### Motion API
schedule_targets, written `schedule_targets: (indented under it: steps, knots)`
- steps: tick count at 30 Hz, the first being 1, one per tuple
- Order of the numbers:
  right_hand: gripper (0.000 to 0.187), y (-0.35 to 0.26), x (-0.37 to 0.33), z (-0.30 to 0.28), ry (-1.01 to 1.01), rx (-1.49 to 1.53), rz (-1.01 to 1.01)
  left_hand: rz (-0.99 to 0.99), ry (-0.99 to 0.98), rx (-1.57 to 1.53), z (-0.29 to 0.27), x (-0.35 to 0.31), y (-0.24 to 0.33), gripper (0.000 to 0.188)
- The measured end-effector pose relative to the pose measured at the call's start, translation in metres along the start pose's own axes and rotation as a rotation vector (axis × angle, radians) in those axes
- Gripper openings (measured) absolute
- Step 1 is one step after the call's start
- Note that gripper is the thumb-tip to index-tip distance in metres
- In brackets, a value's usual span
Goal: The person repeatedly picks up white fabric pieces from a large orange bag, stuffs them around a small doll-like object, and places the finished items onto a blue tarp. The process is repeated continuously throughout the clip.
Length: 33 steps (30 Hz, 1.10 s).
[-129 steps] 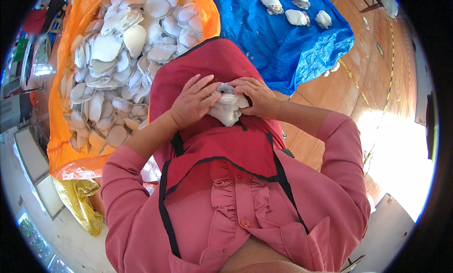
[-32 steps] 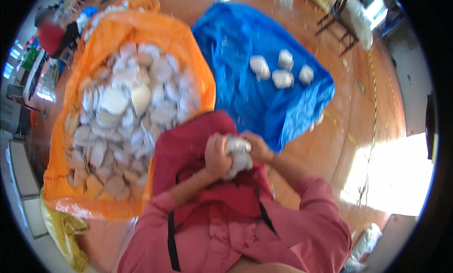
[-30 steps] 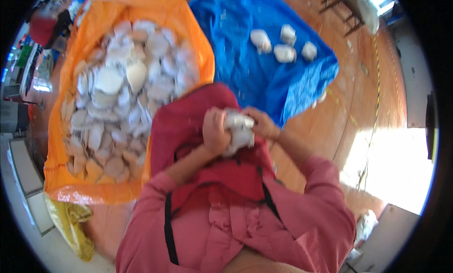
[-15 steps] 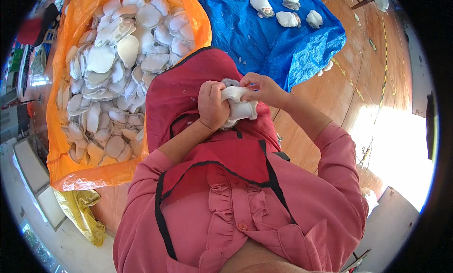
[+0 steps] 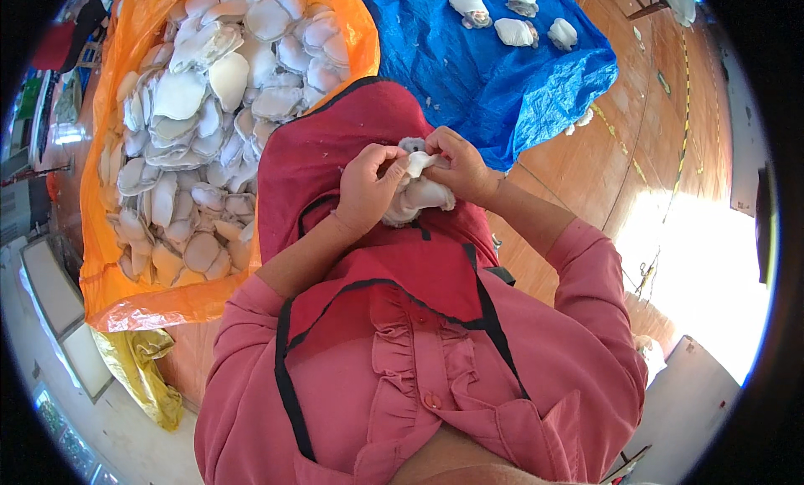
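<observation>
Over my lap, a soft bundle of white and grey fluffy pads (image 5: 427,195) rests on the red apron (image 5: 306,154). My left hand (image 5: 365,188) pinches one end of a white cloth-like strip (image 5: 420,162) at the bundle's top, thumb and fingers closed. Close beside it, my right hand (image 5: 462,168) grips the strip's other end with bent fingers. Between the two hands the strip is drawn up off the pads. My fingers partly cover the bundle, so how the strip runs underneath is hidden.
A big orange sack (image 5: 105,259) at the left holds many loose white and grey rounded pads (image 5: 205,133). Ahead lies a blue plastic sheet (image 5: 435,62) with several finished-looking white bundles (image 5: 516,33) on it. A yellow bag (image 5: 142,372) lies on the floor at lower left.
My left hand has turned and shifted slightly left, its thumb now pointing at the strip. The right hand has closed in lower, and the strip is bunched narrower between both hands.
</observation>
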State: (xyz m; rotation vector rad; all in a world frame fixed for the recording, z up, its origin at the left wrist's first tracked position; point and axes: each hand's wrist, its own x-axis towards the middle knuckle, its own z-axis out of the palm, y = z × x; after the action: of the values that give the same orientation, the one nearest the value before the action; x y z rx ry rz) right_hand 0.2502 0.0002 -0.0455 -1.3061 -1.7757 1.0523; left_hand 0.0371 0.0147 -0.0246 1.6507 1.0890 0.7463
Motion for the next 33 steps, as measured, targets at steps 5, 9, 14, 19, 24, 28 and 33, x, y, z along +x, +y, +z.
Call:
schedule_targets:
  steps: [5,9,14,19,24,28,33]
  knots:
    - [0.026,0.000,0.003,0.003,0.026,-0.008,-0.012,-0.159,-0.182,-0.078,-0.013,0.011,0.003,0.023]
    - [0.025,0.006,0.004,0.010,0.070,-0.049,-0.020,-0.096,-0.207,0.051,-0.014,0.017,0.003,0.025]
    - [0.024,-0.001,0.002,0.011,0.101,-0.070,0.030,0.101,-0.121,0.244,-0.005,0.017,-0.004,0.025]
    - [0.026,0.013,0.000,-0.004,-0.022,0.130,0.029,0.278,0.001,0.292,0.008,0.017,-0.003,0.026]
    - [0.028,0.016,-0.001,-0.028,-0.199,0.279,0.160,0.464,0.079,0.415,0.020,0.018,-0.007,0.028]
    - [0.021,0.015,0.009,-0.035,-0.276,0.237,0.160,0.519,0.101,0.464,0.026,0.023,-0.007,0.027]
    - [0.020,0.013,0.021,-0.029,-0.205,0.025,0.143,0.469,0.125,0.503,0.028,0.034,-0.010,0.024]
